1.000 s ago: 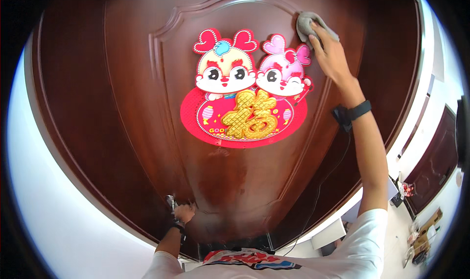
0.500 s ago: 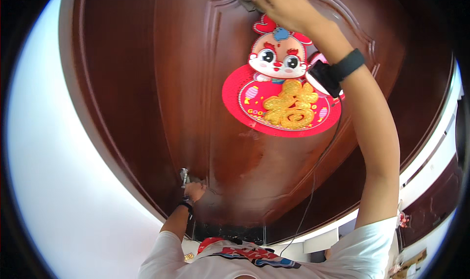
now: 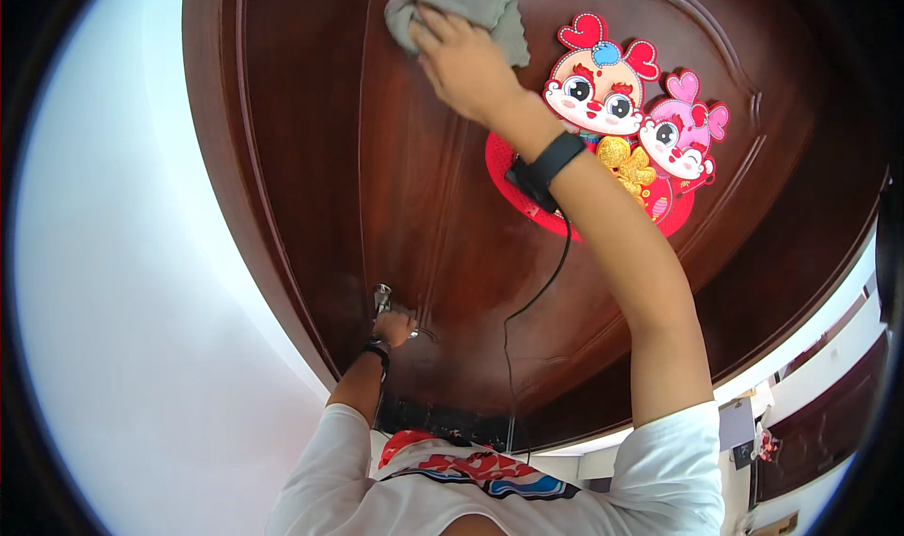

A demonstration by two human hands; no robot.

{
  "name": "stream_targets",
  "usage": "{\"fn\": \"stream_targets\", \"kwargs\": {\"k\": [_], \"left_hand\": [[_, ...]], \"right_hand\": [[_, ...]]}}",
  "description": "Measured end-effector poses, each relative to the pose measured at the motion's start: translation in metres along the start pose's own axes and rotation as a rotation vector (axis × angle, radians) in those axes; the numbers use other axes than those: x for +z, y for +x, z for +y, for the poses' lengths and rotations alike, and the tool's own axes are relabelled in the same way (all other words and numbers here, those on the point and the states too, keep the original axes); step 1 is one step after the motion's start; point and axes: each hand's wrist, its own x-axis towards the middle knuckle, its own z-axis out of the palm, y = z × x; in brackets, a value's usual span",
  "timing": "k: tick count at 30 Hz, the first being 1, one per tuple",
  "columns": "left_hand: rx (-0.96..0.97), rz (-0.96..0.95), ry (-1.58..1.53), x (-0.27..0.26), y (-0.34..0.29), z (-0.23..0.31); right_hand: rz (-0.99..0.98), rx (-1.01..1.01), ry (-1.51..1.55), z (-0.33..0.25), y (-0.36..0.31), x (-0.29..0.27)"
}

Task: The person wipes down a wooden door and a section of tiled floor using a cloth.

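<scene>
High on a dark brown wooden door (image 3: 424,225), my right hand (image 3: 468,70) presses a grey cloth (image 3: 494,18) against the surface, the fingers bent over the cloth's folds. My left hand (image 3: 395,327) is low on the door, closed around the metal door handle (image 3: 382,298). To the right of the cloth, a red decoration (image 3: 518,183) with two cartoon figures and a gold character is fixed to the door; my right forearm hides part of it. On my right wrist a black band (image 3: 554,160) carries a small black device with a cable.
A black cable (image 3: 508,338) hangs from the right wrist across the door's front. White wall (image 3: 141,301) runs along the left, beside the door frame (image 3: 221,150). Another brown door (image 3: 819,432) and some furniture show at the lower right.
My right hand has carried the cloth left and slightly down, uncovering the decoration's second figure. The view has shifted, so the door sits farther right. My left hand stays at the handle.
</scene>
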Motion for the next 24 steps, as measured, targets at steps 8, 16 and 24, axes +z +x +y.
{"fn": "stream_targets", "kwargs": {"k": [8,16,24], "left_hand": [[-0.007,-0.051,-0.106,-0.001,0.011,0.027],[0.020,0.081,-0.022,0.012,-0.008,-0.028],[-0.020,0.026,-0.093,-0.005,-0.005,-0.006]], "right_hand": [[-0.429,-0.139,0.117,-0.023,-0.103,-0.015],[-0.355,0.068,-0.222,0.071,0.027,-0.071],[-0.235,0.027,-0.327,0.100,0.036,-0.038]]}}
